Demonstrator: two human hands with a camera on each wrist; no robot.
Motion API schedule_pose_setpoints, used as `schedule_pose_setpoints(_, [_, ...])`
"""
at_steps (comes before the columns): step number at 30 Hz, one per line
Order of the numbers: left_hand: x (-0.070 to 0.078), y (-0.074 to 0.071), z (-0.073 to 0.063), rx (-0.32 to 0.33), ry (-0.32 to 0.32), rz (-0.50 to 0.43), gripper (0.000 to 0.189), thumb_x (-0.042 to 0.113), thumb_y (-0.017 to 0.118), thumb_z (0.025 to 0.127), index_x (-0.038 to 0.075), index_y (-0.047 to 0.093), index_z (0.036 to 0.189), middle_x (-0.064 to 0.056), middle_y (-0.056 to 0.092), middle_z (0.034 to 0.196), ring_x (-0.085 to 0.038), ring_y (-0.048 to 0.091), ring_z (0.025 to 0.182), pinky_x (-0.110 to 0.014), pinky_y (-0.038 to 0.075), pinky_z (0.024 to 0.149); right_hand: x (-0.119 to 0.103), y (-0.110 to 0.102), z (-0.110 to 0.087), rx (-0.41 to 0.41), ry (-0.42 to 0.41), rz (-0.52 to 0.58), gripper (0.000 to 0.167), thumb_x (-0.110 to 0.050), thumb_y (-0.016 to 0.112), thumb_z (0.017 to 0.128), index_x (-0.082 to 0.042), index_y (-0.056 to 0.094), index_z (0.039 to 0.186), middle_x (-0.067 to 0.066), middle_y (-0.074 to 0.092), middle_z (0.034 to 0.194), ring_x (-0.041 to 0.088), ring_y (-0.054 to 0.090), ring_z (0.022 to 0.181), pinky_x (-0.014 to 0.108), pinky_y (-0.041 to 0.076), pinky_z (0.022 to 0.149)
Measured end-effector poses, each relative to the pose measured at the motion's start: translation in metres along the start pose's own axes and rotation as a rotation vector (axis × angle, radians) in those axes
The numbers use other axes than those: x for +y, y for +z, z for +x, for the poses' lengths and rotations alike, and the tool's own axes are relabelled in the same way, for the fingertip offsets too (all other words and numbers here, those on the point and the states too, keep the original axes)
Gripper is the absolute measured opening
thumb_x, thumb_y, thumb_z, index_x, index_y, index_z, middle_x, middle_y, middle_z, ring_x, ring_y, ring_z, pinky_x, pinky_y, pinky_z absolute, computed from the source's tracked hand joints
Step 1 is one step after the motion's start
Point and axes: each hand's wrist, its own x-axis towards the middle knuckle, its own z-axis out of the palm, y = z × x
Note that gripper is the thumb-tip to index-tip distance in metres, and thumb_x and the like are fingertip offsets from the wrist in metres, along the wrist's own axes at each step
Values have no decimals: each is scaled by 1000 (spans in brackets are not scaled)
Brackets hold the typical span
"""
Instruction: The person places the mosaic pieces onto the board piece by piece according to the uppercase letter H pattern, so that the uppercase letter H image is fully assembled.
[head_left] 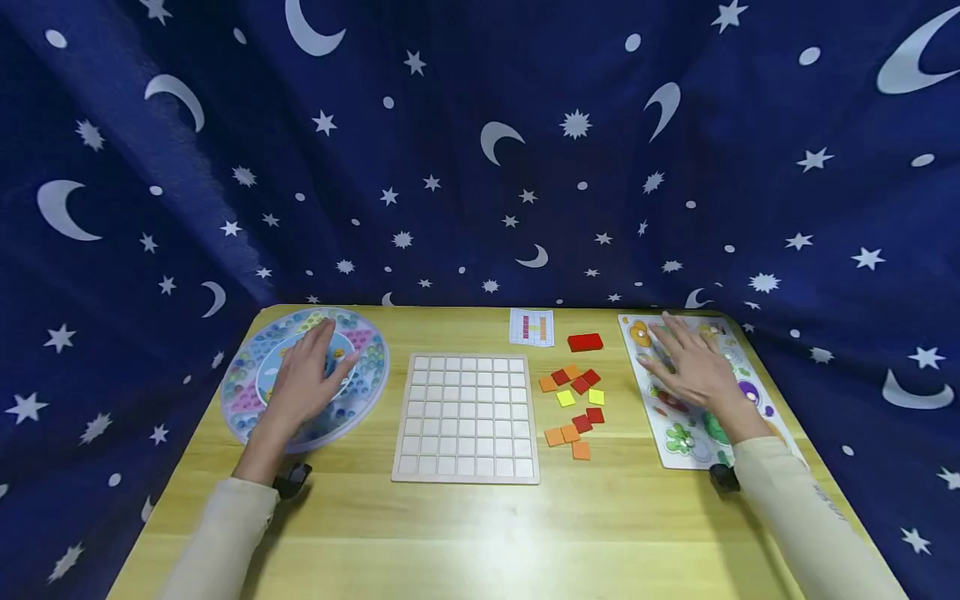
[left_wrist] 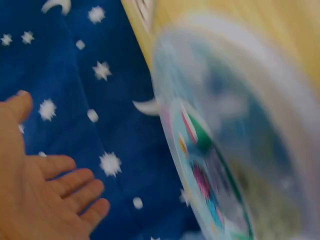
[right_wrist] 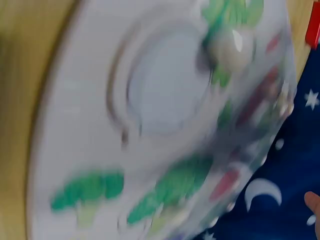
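Note:
My left hand [head_left: 303, 375] is spread over the round board [head_left: 371, 400] with bubble-like patterns at the table's left. In the left wrist view that hand [left_wrist: 60, 192] shows extended fingers and nothing held. At the right, my other hand [head_left: 693, 367] hovers or rests over a knobbed vegetable puzzle board [head_left: 656, 417], fingers spread; contact cannot be told. The right wrist view shows the blurred puzzle board [right_wrist: 75, 125] with a vacant round recess, and only a fingertip [right_wrist: 313, 201] at its edge. Between the hands lies a white grid board [head_left: 467, 419] of square cells.
Loose orange tiles [head_left: 581, 451], red tiles [head_left: 595, 415] and yellow tiles [head_left: 566, 399] lie right of the grid board. Behind them are a red block [head_left: 585, 342] and a pattern card [head_left: 532, 327]. A dark starry curtain [head_left: 450, 125] hangs around the wooden table [head_left: 360, 533].

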Motion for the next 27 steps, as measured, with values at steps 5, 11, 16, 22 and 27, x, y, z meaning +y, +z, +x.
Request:
schedule_pose_setpoints(5, [23, 12, -13, -35, -36, -139, 77, 49, 53, 98, 5, 25, 155, -23, 28, 156, -46, 28, 141, -66, 23, 108, -23, 6, 1, 29, -41, 15, 74, -55, 51, 95, -11, 34, 152, 18, 26, 159, 41, 25, 145, 64, 19, 111])
schedule_pose_setpoints(11, [54, 24, -31, -82, -55, -254, 79, 51, 55, 96, 7, 27, 154, -20, 29, 156, -42, 29, 143, -62, 27, 110, -48, 12, 1, 54, -78, 47, 74, -53, 55, 93, -13, 35, 152, 13, 23, 161, 41, 28, 144, 63, 25, 109])
schedule_pose_setpoints(16, [79, 37, -50, -96, -53, -309, 79, 52, 57, 95, 7, 29, 154, -17, 29, 157, -38, 29, 144, -60, 28, 111, -72, 11, 1, 58, -113, 82, 73, -52, 58, 92, -11, 38, 150, 14, 27, 159, 42, 31, 142, 64, 29, 106])
schedule_pose_setpoints(22, [97, 59, -72, -111, -54, -367, 81, 51, 61, 93, 8, 30, 153, -15, 30, 157, -37, 29, 144, -61, 28, 110, -104, 14, -1, 63, -95, 208, 72, -47, 60, 93, -12, 36, 151, 13, 33, 157, 39, 35, 140, 61, 30, 108])
schedule_pose_setpoints(27, [104, 73, -87, -121, -68, -395, 80, 51, 62, 92, 8, 32, 152, -13, 34, 155, -37, 31, 143, -60, 30, 110, -123, 27, 0, 80, -27, 342, 65, -41, 62, 95, -10, 41, 148, 14, 41, 151, 36, 38, 137, 56, 29, 110])
